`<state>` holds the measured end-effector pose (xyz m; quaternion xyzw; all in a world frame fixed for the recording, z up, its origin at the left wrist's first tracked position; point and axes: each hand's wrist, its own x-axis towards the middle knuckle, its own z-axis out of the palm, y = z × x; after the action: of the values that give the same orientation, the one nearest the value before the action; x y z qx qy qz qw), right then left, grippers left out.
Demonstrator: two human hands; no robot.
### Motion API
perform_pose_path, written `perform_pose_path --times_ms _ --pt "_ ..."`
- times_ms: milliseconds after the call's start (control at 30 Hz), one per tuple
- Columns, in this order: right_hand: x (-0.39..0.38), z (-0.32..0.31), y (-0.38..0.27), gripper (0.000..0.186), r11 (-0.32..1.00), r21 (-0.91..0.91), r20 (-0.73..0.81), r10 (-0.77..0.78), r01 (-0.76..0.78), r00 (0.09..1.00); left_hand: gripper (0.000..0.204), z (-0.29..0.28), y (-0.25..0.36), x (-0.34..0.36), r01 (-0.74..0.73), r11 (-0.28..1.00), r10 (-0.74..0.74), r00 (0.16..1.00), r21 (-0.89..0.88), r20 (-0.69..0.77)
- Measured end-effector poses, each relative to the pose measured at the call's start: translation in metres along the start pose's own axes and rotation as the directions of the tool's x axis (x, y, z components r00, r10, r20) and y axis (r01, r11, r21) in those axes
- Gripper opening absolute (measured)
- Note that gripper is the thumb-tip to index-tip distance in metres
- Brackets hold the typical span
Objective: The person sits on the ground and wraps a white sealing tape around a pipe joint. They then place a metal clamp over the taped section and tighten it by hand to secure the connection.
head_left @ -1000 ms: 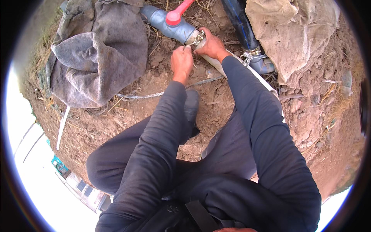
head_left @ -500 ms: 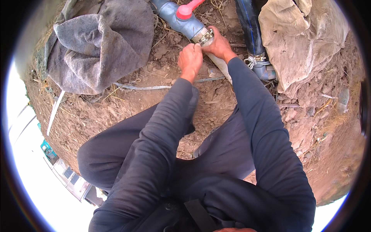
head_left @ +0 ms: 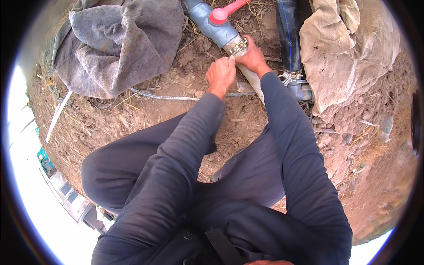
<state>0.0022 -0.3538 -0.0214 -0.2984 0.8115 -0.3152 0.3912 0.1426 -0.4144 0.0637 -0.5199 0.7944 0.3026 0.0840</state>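
Note:
A grey plastic valve pipe (head_left: 215, 32) with a red lever handle (head_left: 232, 9) lies on the soil at the top centre. Around its near end sits a metal hose clamp (head_left: 240, 47), where a pale flat hose (head_left: 252, 82) joins the pipe. My right hand (head_left: 253, 57) is wrapped round the hose at this joint, its fingers partly hidden behind it. Just left of the clamp, my left hand (head_left: 221, 76) is closed in a pinch, fingertips close to the clamp. Whatever lies between those fingertips is too small to make out.
Grey felt-like cloth (head_left: 119, 48) lies bunched at the left, and a tan sack (head_left: 349, 57) at the right. Between joint and sack, a black hose (head_left: 289, 35) meets a grey fitting (head_left: 300, 91), tied with cord. A braided rope (head_left: 170, 97) crosses the soil.
The view has shifted slightly, so the pipe and joint appear a little lower and further right. Both hands stay at the clamp, with the left one still pinched beside it.

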Motion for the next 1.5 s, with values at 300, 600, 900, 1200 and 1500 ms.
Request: perform_pose_path --times_ms 300,600,900,1200,1500 --pt "-0.002 -0.004 -0.008 0.12 1.0 0.012 0.015 0.013 -0.013 1.0 0.025 0.007 0.036 0.048 0.26 0.354 -0.367 0.922 -0.898 0.123" --pt "0.013 0.003 0.011 0.09 0.995 0.014 0.095 0.097 -0.099 0.991 0.041 -0.001 0.062 -0.001 -0.274 0.938 0.267 0.962 0.21 0.063" --pt "-0.004 -0.003 -0.01 0.112 0.999 0.051 -0.003 -0.002 0.003 1.0 0.04 -0.03 0.028 0.029 -0.018 0.998 0.011 0.995 -0.06 -0.101" --pt "0.018 0.006 0.02 0.098 0.998 0.038 0.062 0.046 -0.049 0.997 0.028 -0.002 0.067 -0.007 -0.385 0.859 0.409 0.912 0.337 -0.002" --pt "0.005 0.001 -0.001 0.108 0.999 0.007 0.024 0.047 -0.047 0.999 0.038 -0.016 0.027 -0.007 0.039 0.997 -0.038 0.999 -0.062 0.018"
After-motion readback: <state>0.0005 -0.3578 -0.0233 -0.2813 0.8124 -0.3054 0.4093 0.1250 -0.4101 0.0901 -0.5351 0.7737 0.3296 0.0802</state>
